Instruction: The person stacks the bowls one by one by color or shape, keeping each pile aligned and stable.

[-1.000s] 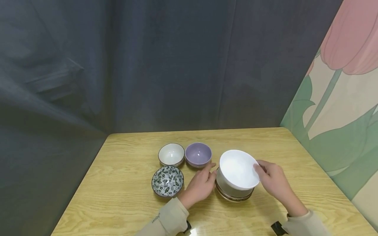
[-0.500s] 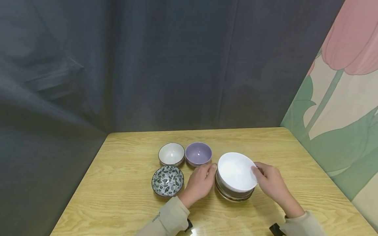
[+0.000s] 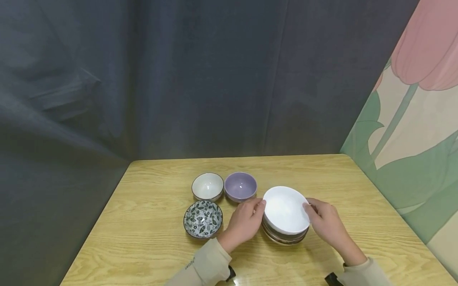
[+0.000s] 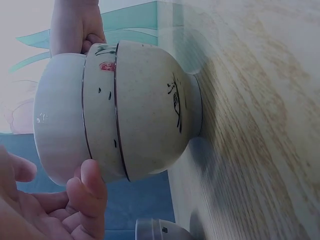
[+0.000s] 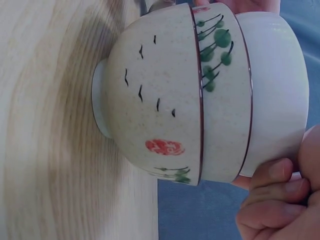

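White bowl (image 3: 285, 209) nested atop two speckled painted bowls (image 5: 165, 100), stack on wooden bench (image 3: 150, 238). Left hand (image 3: 244, 222) fingers curled at left rim, right hand (image 3: 323, 222) fingers curled gripping right rim. Glossy, round, footed ceramic.

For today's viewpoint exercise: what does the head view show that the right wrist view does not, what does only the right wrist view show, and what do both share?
Only the head view shows the three small bowls: cream bowl, purple bowl and leaf-patterned bowl, plus the left hand in full.

Only the right wrist view shows the painted sides of the two lower bowls: birds, green sprigs, a red mark.

Both show the white bowl topping the stack, the right hand at its rim, and the wooden table.
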`<action>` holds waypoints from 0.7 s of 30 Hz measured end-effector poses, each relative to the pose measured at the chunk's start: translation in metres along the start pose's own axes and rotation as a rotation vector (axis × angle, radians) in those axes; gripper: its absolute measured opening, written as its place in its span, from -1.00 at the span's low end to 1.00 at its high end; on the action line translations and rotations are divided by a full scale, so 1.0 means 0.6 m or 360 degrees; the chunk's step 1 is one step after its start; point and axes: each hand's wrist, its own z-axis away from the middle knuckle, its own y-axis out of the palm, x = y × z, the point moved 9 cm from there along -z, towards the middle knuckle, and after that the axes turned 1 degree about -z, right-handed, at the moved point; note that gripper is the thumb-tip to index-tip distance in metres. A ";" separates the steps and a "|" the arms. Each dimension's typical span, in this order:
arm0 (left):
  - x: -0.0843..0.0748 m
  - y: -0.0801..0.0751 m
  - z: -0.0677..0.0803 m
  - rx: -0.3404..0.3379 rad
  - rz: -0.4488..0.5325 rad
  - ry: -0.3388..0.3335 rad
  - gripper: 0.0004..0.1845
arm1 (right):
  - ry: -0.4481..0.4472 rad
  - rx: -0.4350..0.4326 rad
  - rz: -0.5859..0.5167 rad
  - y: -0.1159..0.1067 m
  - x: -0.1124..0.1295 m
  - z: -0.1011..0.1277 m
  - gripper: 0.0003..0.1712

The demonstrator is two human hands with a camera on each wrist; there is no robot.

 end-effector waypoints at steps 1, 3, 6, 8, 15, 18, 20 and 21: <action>0.001 0.000 0.000 0.0000 -0.0005 -0.0006 -0.41 | -0.0003 -0.0005 0.0001 0.000 0.000 0.000 -0.63; 0.002 0.001 -0.001 0.0001 -0.0016 -0.0011 -0.41 | -0.0011 -0.0012 0.0006 0.000 0.001 0.000 -0.64; 0.001 0.001 -0.001 0.0000 -0.0030 -0.0003 -0.44 | -0.0021 -0.0025 0.0020 0.000 0.001 0.001 -0.66; 0.001 0.002 -0.001 0.0001 -0.0038 0.0008 -0.47 | -0.0024 -0.0031 0.0022 0.000 0.000 0.002 -0.67; -0.002 0.002 -0.001 -0.0002 -0.0041 0.0022 -0.52 | -0.0033 -0.0029 0.0012 0.003 -0.002 0.003 -0.65; 0.002 0.006 0.000 0.0013 -0.0031 -0.0005 -0.50 | -0.0036 -0.0027 0.0005 0.005 -0.003 0.004 -0.64; 0.005 0.009 0.000 0.0023 -0.0029 -0.0021 -0.48 | -0.0035 -0.0027 0.0006 0.006 -0.003 0.005 -0.64; 0.006 0.010 0.000 0.0027 -0.0031 -0.0024 -0.48 | -0.0031 -0.0025 0.0009 0.006 -0.004 0.006 -0.64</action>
